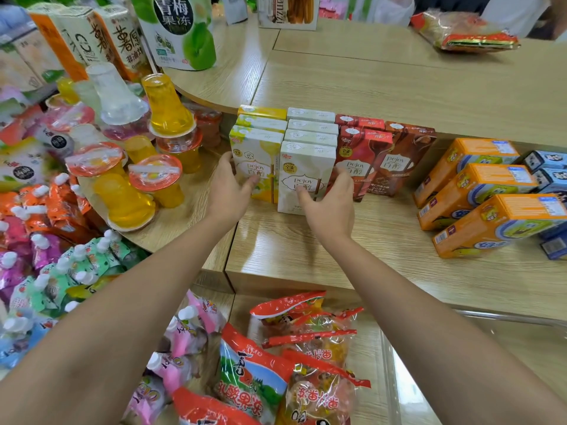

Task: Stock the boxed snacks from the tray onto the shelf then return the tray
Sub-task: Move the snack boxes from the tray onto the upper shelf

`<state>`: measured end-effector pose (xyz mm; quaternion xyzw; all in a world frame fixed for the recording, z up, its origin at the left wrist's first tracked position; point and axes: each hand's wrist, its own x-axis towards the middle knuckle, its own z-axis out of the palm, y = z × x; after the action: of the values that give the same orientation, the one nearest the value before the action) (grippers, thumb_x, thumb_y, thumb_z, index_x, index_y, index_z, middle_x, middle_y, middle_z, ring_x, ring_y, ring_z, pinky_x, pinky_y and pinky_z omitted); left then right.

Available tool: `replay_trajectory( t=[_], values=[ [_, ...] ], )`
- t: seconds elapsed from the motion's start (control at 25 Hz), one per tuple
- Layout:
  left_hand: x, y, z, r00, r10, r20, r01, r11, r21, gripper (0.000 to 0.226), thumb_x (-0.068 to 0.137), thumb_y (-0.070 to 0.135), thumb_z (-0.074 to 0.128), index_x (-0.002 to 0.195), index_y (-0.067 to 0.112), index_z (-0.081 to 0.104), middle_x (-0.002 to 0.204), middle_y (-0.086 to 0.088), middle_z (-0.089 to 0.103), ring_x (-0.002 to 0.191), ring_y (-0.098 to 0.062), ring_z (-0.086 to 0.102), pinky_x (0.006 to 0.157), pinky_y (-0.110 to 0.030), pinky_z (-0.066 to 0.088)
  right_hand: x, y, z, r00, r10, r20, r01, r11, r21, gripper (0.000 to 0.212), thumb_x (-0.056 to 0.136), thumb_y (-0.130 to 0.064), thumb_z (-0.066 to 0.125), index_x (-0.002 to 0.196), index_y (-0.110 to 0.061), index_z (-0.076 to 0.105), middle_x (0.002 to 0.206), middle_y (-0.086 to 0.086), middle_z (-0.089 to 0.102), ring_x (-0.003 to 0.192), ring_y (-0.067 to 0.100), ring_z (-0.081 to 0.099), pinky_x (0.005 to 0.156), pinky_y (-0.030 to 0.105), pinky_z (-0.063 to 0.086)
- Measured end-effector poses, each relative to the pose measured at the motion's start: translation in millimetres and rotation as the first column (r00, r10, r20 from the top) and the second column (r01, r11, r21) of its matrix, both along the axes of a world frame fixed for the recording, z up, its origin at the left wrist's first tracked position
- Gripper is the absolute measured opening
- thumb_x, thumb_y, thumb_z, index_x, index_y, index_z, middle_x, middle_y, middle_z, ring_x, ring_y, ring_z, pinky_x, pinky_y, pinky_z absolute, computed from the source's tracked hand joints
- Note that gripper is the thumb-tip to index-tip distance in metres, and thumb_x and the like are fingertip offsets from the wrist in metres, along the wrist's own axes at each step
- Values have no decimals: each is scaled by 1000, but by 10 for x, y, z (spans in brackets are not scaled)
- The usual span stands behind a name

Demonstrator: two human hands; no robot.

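Here, three pale wooden shelves step down toward the viewer. The middle shelf (337,240) carries the boxed snacks. The upper shelf (368,81) overhangs its back, and the lower shelf (521,348) lies nearest. A bare left arm (122,332) and right arm (429,317) reach forward from the bottom edge to the middle shelf.

On the lower shelf, jelly bags (276,363) lie in a loose heap between the arms. At far left, spouted pouches (46,271) in many colours are piled together. Beyond them, jelly cups (153,176), several of them yellow, stand stacked on a rounded shelf end. At the right of the middle shelf, three orange boxes (478,191) lie on their sides in a row, with blue boxes (546,161) just beside them, further right. A green bag (181,29) stands on the upper shelf at the left.

At the centre of the middle shelf, slim upright boxes stand in four rows running front to back, touching side by side: yellow, white, then red boxes (359,161) and brown boxes (402,161). The front white box (303,167) stands slightly forward of its neighbours.

The left grip (228,191) grasps the front yellow box (260,154), thumb round its left edge, fingers on its face. The right grip (329,200) grasps the front white box, fingers curled round its right edge, thumb on its face.
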<state>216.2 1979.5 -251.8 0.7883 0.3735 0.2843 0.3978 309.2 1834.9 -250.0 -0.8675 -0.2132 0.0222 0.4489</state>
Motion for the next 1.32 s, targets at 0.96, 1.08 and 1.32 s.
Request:
replay_trajectory(
  t=[0.96,1.08,1.32],
  values=[
    [-251,-296,-70,989,132,66,-126,988,-86,39,87,23,61,121,12,46,116,5,48,105,-13,53,90,-33,48,-75,-153,121,1000,-1,-6,2,998,60,71,81,-44,64,138,-15,34,137,1,44,121,15,45,86,26,38],
    [-341,-508,8,986,117,115,-101,985,-138,25,89,18,59,113,17,50,112,3,54,92,-5,55,83,-22,49,-155,-310,141,1000,1,-26,1,997,75,68,81,-47,63,136,-18,36,130,0,48,112,16,52,84,30,46],
    [-502,-1326,206,969,-99,227,129,984,-122,18,88,15,60,102,23,53,86,12,58,76,-3,56,67,-17,47,-400,-1002,152,998,-13,-64,23,987,157,37,84,-34,64,115,-19,51,86,-4,62,70,5,56,67,24,47]
  ],
)
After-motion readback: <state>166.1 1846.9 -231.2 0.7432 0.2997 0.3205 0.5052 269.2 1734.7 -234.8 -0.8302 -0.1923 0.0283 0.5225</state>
